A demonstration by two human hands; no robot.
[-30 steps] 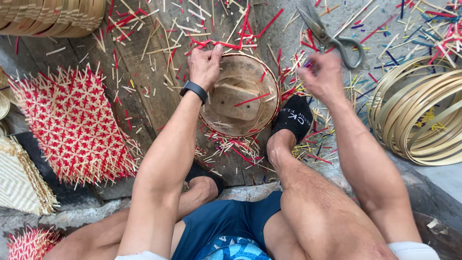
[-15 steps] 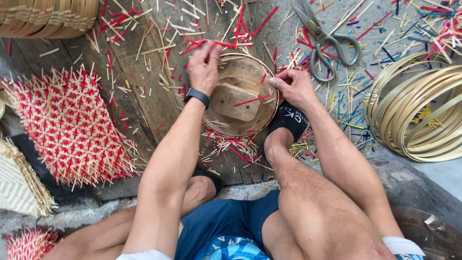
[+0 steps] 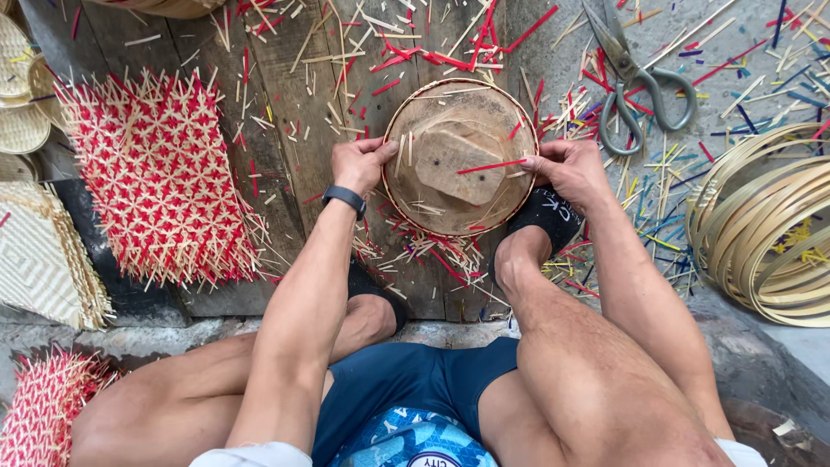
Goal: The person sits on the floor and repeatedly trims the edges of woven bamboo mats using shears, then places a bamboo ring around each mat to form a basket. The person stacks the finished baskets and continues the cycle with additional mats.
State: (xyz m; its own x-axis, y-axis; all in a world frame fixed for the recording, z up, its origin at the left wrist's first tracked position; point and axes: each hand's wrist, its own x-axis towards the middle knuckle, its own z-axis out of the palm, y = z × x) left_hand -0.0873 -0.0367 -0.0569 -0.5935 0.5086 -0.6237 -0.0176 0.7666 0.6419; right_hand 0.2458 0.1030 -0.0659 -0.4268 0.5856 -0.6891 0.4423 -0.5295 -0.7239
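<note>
Both hands on the round woven bamboo tray with red-trimmed rim (image 3: pixel 458 156), which lies upside down on the dark wooden floor planks (image 3: pixel 285 112), between the person's knees and propped near the black-socked foot (image 3: pixel 546 216). Left hand (image 3: pixel 361 164) has its grip pressed together on the rim's left edge, thumb on top. Right hand (image 3: pixel 566 169) pinches the opposite rim; fingertips partly hidden, so how tight the pinch is I cannot tell. A loose red bamboo strip (image 3: pixel 491 165) lies across the tray, its end just beside the right grip.

Risks, judged from here:
- Red strip is loose; any tilt or turn of the tray could slide it off into the litter of cut bamboo slivers (image 3: pixel 415 52) beyond the grips.
- Uneven squeeze from the two grips could warp or crack the thin rim.
- Sharp sliver ends all round both grips; a slip could jab a finger.
- Grey metal scissors (image 3: pixel 640 82) lie up and outward of the right grip, near enough to be bumped.
- Stacked pale bamboo hoops (image 3: pixel 761 225), well outward of the right grip, could be knocked by the elbow.
</note>
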